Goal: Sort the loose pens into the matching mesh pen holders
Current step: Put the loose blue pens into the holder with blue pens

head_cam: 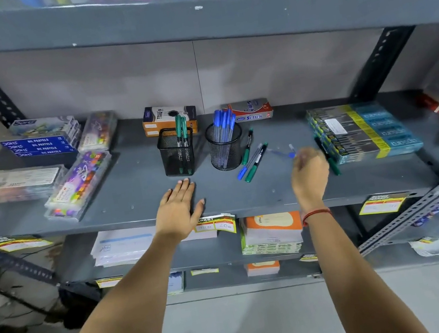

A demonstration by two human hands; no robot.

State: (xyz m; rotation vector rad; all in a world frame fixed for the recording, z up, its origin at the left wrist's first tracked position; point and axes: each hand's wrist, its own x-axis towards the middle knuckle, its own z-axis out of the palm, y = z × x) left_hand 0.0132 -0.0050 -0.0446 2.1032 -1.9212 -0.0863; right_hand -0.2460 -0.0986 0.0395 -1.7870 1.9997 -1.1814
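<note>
A square black mesh holder (176, 151) on the grey shelf (134, 186) holds green pens. Right of it, a round mesh holder (224, 148) holds several blue pens. Loose pens lie to the right: a green pen (247, 147), a blue pen (249, 162), another green pen (257, 163), and a green pen (329, 158) beside the boxes. My left hand (180, 210) rests flat and open on the shelf in front of the square holder. My right hand (310, 173), blurred, has its fingers pinched around a blue pen (283, 152) just above the shelf.
Pen boxes (363, 130) are stacked at the right, marker and pastel packs (76, 184) at the left, small cartons (169, 118) behind the holders. An upper shelf (187, 17) overhangs. Notebooks lie on the shelf below.
</note>
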